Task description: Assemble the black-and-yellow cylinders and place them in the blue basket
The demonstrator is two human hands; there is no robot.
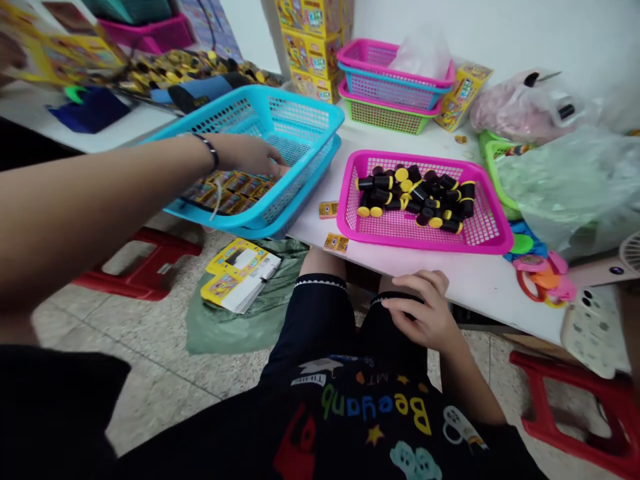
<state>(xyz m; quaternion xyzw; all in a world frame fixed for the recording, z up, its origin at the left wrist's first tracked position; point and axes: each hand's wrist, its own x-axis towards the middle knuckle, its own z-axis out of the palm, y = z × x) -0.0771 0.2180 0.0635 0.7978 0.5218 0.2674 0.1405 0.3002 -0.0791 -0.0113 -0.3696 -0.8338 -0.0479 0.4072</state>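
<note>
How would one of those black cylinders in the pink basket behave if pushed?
The black cylinders would probably roll, being round and lying on their sides. Their smooth look suggests they may be slippery. Heaped loosely in the pink basket, they would likely shift against each other.

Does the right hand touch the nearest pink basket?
Apart: the head view shows white tabletop between the right hand and the nearest pink basket.

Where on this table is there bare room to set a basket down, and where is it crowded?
Bare white tabletop runs along the front edge below the pink basket, up to the pink and orange toys. A narrower strip lies between that basket and the green basket behind it. The right end is crowded with plastic bags.
</note>
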